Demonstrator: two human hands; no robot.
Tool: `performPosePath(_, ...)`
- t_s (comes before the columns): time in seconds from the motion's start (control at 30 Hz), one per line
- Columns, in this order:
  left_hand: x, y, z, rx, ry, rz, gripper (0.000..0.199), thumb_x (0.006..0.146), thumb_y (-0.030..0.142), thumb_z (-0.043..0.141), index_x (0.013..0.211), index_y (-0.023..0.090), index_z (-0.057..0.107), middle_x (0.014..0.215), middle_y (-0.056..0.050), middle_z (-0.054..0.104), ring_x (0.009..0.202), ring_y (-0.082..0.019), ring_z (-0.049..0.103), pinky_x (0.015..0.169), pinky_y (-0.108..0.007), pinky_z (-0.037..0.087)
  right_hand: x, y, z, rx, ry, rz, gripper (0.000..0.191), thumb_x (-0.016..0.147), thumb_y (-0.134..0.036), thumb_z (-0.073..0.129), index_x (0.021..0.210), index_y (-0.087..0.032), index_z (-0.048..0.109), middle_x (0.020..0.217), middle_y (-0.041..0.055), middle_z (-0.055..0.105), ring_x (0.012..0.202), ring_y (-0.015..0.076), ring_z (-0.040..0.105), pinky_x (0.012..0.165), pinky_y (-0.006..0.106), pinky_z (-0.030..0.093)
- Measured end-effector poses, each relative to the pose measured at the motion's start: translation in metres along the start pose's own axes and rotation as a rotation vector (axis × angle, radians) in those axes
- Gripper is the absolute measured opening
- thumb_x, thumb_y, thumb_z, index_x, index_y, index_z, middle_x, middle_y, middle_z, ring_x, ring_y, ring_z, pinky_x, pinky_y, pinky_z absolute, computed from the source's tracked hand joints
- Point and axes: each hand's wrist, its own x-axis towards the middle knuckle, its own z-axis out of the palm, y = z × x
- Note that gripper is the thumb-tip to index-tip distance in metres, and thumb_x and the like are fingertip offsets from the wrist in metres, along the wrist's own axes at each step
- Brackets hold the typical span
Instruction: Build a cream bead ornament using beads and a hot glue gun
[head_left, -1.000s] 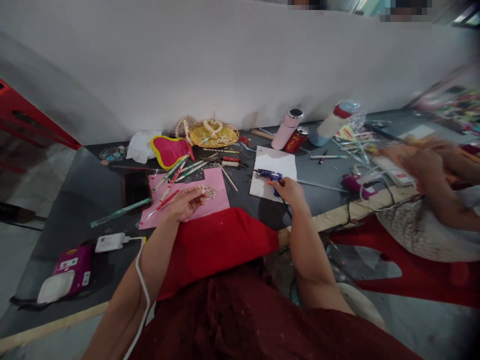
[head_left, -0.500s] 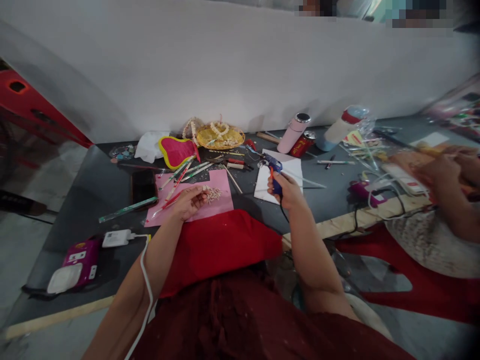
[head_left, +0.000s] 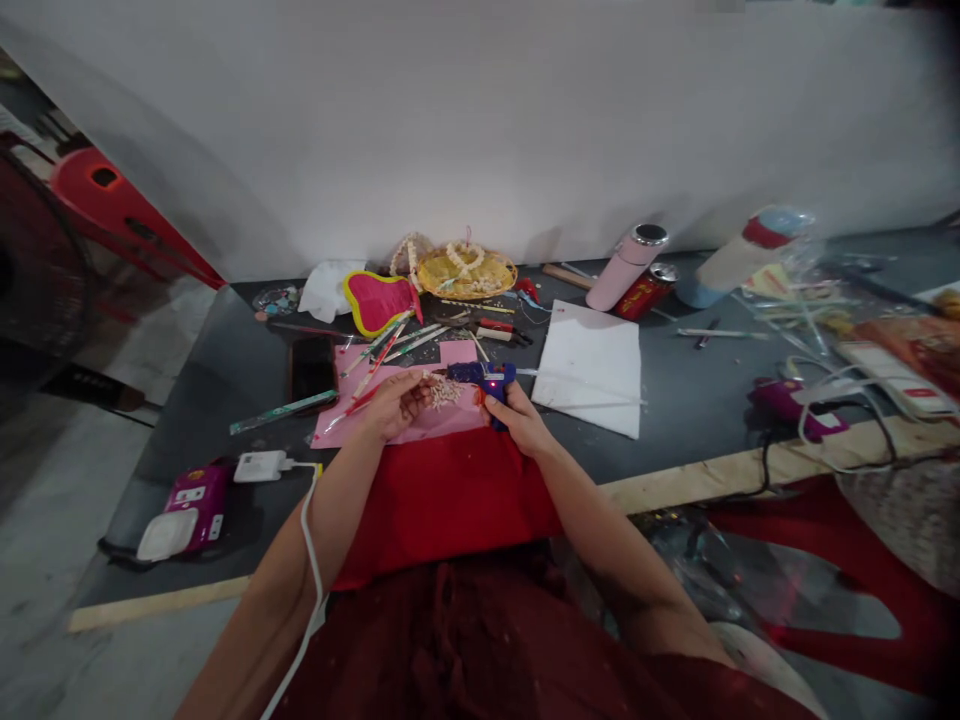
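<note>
A blue hot glue gun (head_left: 497, 380) with an orange trigger is gripped in my right hand (head_left: 523, 420). Its nozzle points left, toward my other hand, and a clear glue stick sticks out of its back. The fingers of my left hand (head_left: 397, 403) are pinched together over the pink sheet (head_left: 420, 432); whatever small thing they hold is too small to make out. Right beside those fingertips lies a heap of small pale pieces (head_left: 448, 392), like little shells or beads. A red cloth (head_left: 457, 490) lies below both hands at the table's edge.
A white sheet (head_left: 589, 360) lies to the right, with a pink flask (head_left: 626, 270) and red can (head_left: 649, 292) behind it. At the back are a yellow basket (head_left: 457, 285) and a pink-yellow shape (head_left: 379, 303). A phone (head_left: 312, 368) and purple box (head_left: 191, 510) are left.
My right hand has brought the glue gun left, from above the white sheet to the pale heap beside my left hand. The view has turned left.
</note>
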Motion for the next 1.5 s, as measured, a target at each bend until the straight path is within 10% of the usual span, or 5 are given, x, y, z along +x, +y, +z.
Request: performPosePath(1.5, 0.0003, -0.0019, -0.0020, 0.027, 0.000, 0.028, 0.014, 0.073, 0.024, 0.069, 0.079, 0.011, 0.067, 0.075, -0.006, 0.068, 0.060, -0.008, 0.060, 0.061, -0.020, 0.053, -0.0021, -0.0026, -0.0019, -0.100, -0.049, -0.017, 0.029, 0.083, -0.043, 0.056, 0.100, -0.023, 0.046, 0.075, -0.0029, 0.053, 0.059, 0.0096, 0.047, 0.058, 0.025, 0.041)
